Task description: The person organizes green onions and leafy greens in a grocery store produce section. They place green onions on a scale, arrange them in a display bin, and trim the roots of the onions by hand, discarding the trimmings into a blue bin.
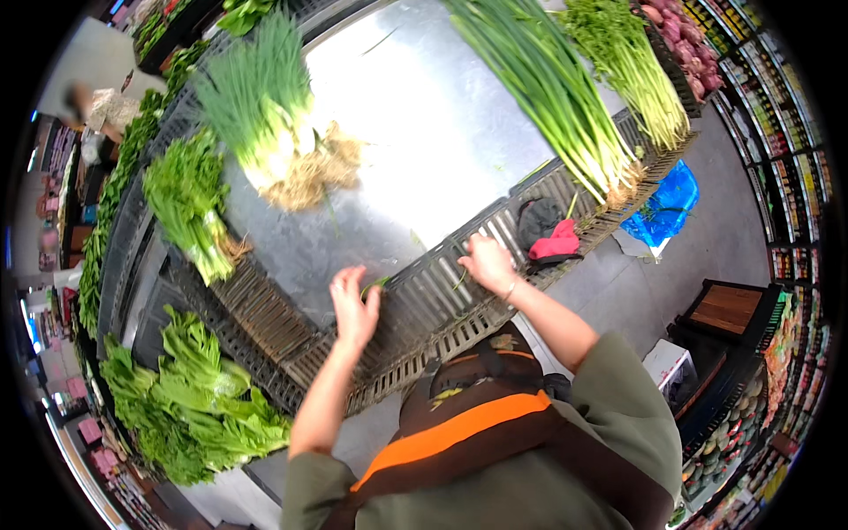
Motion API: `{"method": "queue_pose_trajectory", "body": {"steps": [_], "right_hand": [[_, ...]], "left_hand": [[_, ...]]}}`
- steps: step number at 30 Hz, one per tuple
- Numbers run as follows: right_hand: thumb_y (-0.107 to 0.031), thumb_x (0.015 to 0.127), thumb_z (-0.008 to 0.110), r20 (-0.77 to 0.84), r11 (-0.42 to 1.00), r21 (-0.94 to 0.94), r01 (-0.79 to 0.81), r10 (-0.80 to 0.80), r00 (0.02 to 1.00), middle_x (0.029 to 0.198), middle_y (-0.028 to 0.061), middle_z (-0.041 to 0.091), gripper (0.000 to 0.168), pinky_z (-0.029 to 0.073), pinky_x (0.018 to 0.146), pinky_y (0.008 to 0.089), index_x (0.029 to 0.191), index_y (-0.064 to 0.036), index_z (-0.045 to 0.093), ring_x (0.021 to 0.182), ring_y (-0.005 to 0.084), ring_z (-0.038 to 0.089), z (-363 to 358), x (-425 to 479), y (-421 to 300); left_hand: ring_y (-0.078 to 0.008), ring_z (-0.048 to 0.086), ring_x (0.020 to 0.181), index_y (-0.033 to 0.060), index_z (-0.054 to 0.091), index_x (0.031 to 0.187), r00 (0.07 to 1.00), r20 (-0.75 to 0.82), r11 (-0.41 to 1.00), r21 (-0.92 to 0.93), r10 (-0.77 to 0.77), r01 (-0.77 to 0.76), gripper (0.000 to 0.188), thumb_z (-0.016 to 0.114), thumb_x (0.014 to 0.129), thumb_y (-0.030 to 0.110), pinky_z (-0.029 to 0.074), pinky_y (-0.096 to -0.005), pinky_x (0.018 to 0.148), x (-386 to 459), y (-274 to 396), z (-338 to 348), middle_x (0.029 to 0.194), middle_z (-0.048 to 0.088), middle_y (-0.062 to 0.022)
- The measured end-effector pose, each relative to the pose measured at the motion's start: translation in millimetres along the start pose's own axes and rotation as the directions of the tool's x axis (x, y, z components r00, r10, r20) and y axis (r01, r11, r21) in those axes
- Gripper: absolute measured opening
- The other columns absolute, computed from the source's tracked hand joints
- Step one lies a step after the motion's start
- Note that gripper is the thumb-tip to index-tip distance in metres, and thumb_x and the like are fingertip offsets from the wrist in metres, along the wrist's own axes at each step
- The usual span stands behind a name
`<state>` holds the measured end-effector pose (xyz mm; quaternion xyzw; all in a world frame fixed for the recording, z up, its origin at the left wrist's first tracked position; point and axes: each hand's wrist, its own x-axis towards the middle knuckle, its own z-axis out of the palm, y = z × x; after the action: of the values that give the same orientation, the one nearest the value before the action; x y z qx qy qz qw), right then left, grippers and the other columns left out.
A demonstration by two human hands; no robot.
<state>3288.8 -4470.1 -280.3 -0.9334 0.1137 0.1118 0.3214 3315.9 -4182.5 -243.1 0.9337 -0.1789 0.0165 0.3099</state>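
Observation:
My left hand [354,308] is over the near edge of a shiny metal display surface [437,132], thumb and fingers apart. A thin green leaf scrap [376,285] shows beside its thumb. Over the black slatted plastic rack [424,311] along the front, my right hand [489,265] has its fingers curled. Just below those fingertips is another green scrap [459,279]; whether they pinch it I cannot tell. A black and pink cloth item, perhaps a glove [553,232], lies on the rack right of that hand. Further left on the metal sits a bunch of rooted green onions [271,126].
Long scallions [563,99] and celery-like greens [639,79] lie at the right, with red onions [689,53] beyond. Leafy bunches [189,205] and lettuce [199,397] flank the left. A blue plastic bag [666,205] is beyond the rack. A person [106,109] stands far left.

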Motion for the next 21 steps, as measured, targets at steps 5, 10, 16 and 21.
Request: {"method": "queue_pose_trajectory", "body": {"steps": [5, 10, 16, 21], "right_hand": [[-0.018, 0.074, 0.070, 0.020, 0.995, 0.096, 0.005, -0.007, 1.000, 0.078, 0.0129, 0.066, 0.015, 0.050, 0.070, 0.0440, 0.080, -0.007, 0.061, 0.078, 0.0320, 0.064, -4.9, 6.0, 15.8], [-0.018, 0.072, 0.062, 0.002, 0.977, 0.176, 0.119, -0.121, 0.993, 0.076, 0.0130, 0.064, 0.011, 0.050, 0.068, 0.0438, 0.075, -0.007, 0.061, 0.075, 0.0332, 0.063, -15.8, 5.6, 27.1], [-0.016, 0.079, 0.067, -0.191, 0.911, 0.409, -0.048, 0.137, 0.972, 0.072, 0.0032, 0.065, 0.013, 0.050, 0.063, 0.0270, 0.082, -0.004, 0.063, 0.066, 0.0100, 0.059, -144.0, -10.7, 68.1], [-0.027, 0.085, 0.067, -0.578, 0.751, 0.660, 0.018, 0.492, 0.651, 0.079, 0.0064, 0.063, 0.030, 0.049, 0.062, 0.0254, 0.092, 0.002, 0.060, 0.073, 0.0108, 0.059, -310.4, -40.3, 220.9]], "left_hand": [[-0.0347, 0.050, 0.103, 0.0003, 0.055, 0.112, 0.977, 0.092, 0.979, -0.049, -0.192, 0.197, 0.040, 0.069, 0.080, 0.020, 0.042, -0.0409, 0.090, 3.8, 46.0, 66.0, 0.112, 0.052, -0.0182], [-0.0334, 0.054, 0.089, 0.0012, 0.058, 0.092, 0.957, 0.001, 0.956, 0.056, -0.290, 0.289, 0.030, 0.071, 0.079, 0.025, 0.044, -0.0419, 0.079, 34.0, 63.9, 103.7, 0.094, 0.057, -0.0157], [-0.0308, 0.060, 0.079, 0.0028, 0.065, 0.072, 0.873, -0.030, 0.872, 0.053, -0.486, 0.487, 0.023, 0.075, 0.074, 0.023, 0.047, -0.0403, 0.073, 48.3, 57.5, 110.8, 0.078, 0.062, -0.0142], [-0.0331, 0.060, 0.074, 0.0028, 0.065, 0.076, 0.904, 0.021, 0.894, 0.159, -0.428, 0.420, 0.020, 0.070, 0.078, 0.022, 0.048, -0.0413, 0.072, 47.1, 46.3, 106.7, 0.078, 0.063, -0.0145]]}}
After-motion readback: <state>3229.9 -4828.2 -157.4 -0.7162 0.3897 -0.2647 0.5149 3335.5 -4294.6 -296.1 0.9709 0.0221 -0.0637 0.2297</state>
